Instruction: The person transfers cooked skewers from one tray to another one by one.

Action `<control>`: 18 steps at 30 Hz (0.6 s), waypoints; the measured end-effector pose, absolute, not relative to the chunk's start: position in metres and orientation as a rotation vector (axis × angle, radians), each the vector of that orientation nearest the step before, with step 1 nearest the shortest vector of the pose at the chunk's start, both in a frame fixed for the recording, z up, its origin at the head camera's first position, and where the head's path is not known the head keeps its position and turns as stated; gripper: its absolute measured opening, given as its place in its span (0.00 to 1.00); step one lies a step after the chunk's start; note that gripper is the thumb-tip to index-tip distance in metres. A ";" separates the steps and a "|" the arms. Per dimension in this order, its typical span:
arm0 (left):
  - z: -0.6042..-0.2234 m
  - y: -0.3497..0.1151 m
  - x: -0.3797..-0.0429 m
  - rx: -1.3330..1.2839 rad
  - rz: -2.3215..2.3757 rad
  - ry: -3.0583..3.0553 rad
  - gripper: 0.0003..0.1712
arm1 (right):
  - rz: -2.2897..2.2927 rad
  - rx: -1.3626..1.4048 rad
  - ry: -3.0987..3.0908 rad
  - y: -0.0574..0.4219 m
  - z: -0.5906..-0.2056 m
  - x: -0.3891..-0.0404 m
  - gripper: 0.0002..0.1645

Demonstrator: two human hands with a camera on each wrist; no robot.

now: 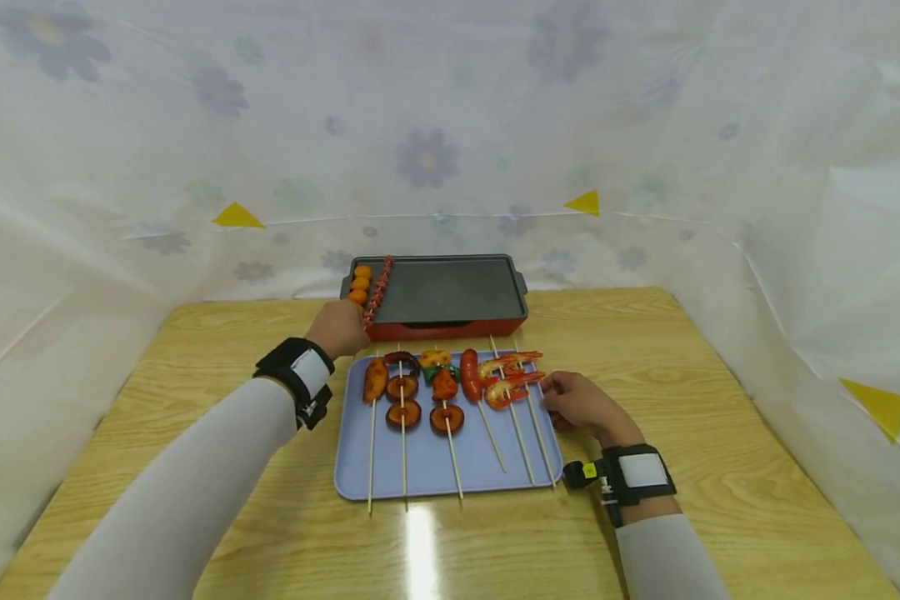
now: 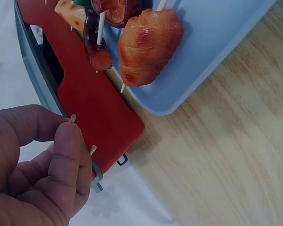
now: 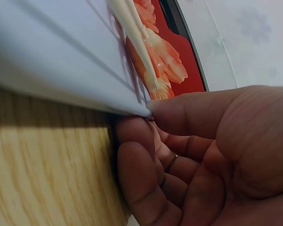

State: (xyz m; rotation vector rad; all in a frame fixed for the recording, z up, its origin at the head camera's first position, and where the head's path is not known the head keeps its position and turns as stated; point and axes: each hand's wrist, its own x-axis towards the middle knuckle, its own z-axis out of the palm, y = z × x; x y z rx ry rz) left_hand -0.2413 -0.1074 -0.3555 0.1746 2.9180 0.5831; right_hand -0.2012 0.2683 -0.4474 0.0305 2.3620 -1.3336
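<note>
My left hand reaches to the front left corner of the grill, whose plate is dark and base red. Its thumb and finger pinch the stick of a skewer of small red pieces lying on the plate. Beside that, a skewer of orange balls lies along the grill's left side, partly hidden by the hand. A light blue tray stands in front of the grill. My right hand grips the tray's right rim, thumb on top and fingers curled underneath, near the shrimp skewers.
The tray also holds skewers with a chicken piece, mushroom slices, mixed pieces and a sausage. Several sticks overhang its front edge. A flowered white sheet hangs behind and around the wooden table.
</note>
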 end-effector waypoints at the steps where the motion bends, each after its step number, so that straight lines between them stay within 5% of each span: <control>1: -0.356 -0.108 -0.241 0.182 0.593 2.923 0.22 | -1.334 0.028 2.362 0.268 -0.448 -0.201 0.11; 10: -0.367 -0.112 -0.232 0.248 0.797 3.010 0.18 | -1.320 0.018 2.373 0.268 -0.448 -0.202 0.10; 15: -0.367 -0.109 -0.211 0.245 0.966 3.029 0.01 | -1.318 0.014 2.371 0.268 -0.448 -0.201 0.10; 18: -0.369 -0.108 -0.196 0.216 1.070 3.016 0.10 | -1.334 0.007 2.367 0.269 -0.448 -0.202 0.10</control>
